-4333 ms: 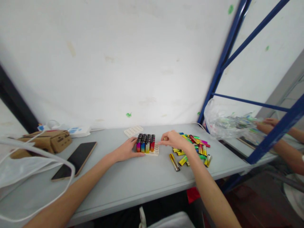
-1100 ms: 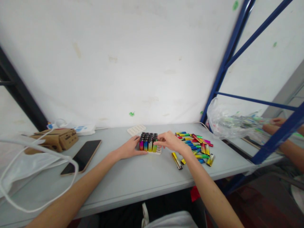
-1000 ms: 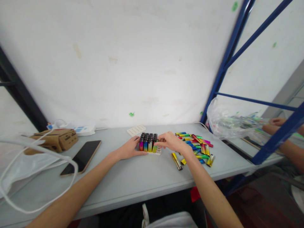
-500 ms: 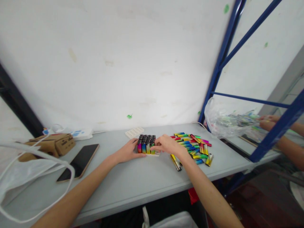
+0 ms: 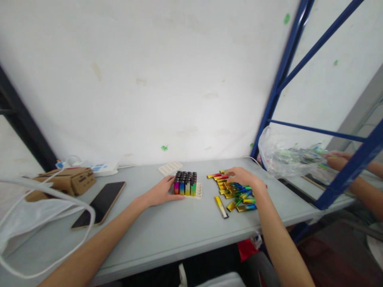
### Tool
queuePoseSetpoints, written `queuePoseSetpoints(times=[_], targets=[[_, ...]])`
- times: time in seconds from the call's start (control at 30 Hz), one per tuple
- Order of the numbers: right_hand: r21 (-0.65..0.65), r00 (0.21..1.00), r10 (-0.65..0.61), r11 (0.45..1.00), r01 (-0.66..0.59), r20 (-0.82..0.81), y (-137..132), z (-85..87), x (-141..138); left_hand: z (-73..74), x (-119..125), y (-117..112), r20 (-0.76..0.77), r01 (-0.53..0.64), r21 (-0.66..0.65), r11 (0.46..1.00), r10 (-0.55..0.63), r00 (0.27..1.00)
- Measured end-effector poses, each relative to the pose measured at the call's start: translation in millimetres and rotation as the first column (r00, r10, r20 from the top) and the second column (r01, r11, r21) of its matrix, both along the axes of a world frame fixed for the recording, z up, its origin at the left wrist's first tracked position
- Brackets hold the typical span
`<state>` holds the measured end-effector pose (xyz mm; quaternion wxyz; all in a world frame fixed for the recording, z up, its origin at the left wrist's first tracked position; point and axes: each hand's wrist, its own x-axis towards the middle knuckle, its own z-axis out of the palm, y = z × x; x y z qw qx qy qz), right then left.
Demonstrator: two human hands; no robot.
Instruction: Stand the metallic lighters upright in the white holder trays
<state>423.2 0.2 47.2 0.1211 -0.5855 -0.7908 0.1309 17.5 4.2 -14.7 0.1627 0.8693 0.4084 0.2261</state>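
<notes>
A white slotted tray (image 5: 198,191) on the grey table (image 5: 167,227) holds several upright rainbow-coloured lighters (image 5: 185,184) with black tops. My left hand (image 5: 160,191) rests flat against the tray's left side, fingers touching it. My right hand (image 5: 245,177) lies on a loose pile of rainbow lighters (image 5: 231,189) to the right of the tray, fingers curled down onto them. Whether it grips one is hidden. One lighter (image 5: 220,206) lies apart at the pile's front.
A second white tray (image 5: 170,167) lies behind the filled one. A phone (image 5: 100,203), a cardboard box (image 5: 67,180), a power strip (image 5: 98,168) and a white bag (image 5: 26,217) sit at the left. A blue rack (image 5: 278,83), a plastic bag (image 5: 284,157) and another person's arms (image 5: 359,183) are at the right.
My right hand left the tray's front right corner and moved right onto the loose pile. One more lighter now stands in the tray. My left hand stayed put.
</notes>
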Motion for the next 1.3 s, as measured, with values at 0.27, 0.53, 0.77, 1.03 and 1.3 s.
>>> queuePoseSetpoints(times=[0.27, 0.53, 0.77, 1.03, 1.3], targets=[[-0.158, 0.987, 0.015, 0.987, -0.041, -0.159, 2, -12.5, 34, -3.1, -1, 2, 0.012, 0.001, -0.006, 1.0, -0.001, 1.0], [-0.129, 0.996, 0.031, 0.991, -0.042, -0.087, 15, -11.7, 23, 0.0, -1, -1, -0.01, -0.003, -0.015, 1.0, 0.003, 1.0], [0.141, 0.98, 0.096, 0.987, -0.071, -0.176, 1, 3.7, -4, 2.9, 0, -3, -0.006, -0.01, -0.019, 1.0, 0.01, 1.0], [0.266, 0.86, 0.212, 0.96, -0.093, -0.464, 3, 7.1, -54, -2.7, -2, 4, -0.006, 0.032, 0.001, 0.999, -0.032, 0.999], [0.032, 0.393, 0.158, 0.951, -0.308, -0.906, -12, 6.2, -91, 0.3, -6, 8, 0.041, 0.035, -0.016, 0.999, -0.035, 0.999]])
